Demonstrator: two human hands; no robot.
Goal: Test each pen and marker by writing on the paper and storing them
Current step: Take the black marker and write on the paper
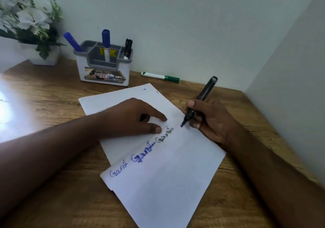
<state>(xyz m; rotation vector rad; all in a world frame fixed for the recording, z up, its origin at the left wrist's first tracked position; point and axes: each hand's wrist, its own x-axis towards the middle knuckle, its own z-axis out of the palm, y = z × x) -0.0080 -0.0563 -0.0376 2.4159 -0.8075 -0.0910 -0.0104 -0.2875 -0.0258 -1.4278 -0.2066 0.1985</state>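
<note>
Head view: your right hand [209,120] fingers clamp the black marker [200,99], tip at the paper [167,175] mid-frame; left hand [133,118] splayed, pinning it. Writing test underway; next, stow it in the holder [103,69] upper left

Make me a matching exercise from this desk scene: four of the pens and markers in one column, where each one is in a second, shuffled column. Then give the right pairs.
Things
1. black marker
2. green marker
3. blue-capped marker with white barrel
4. small black pen

Places
A. lying on the wooden desk beside the holder
B. standing in the right-end slot of the holder
C. gripped in the right hand, tip at the paper
D. standing in the middle compartment of the holder

Pairs: 1-C, 2-A, 3-D, 4-B
</note>
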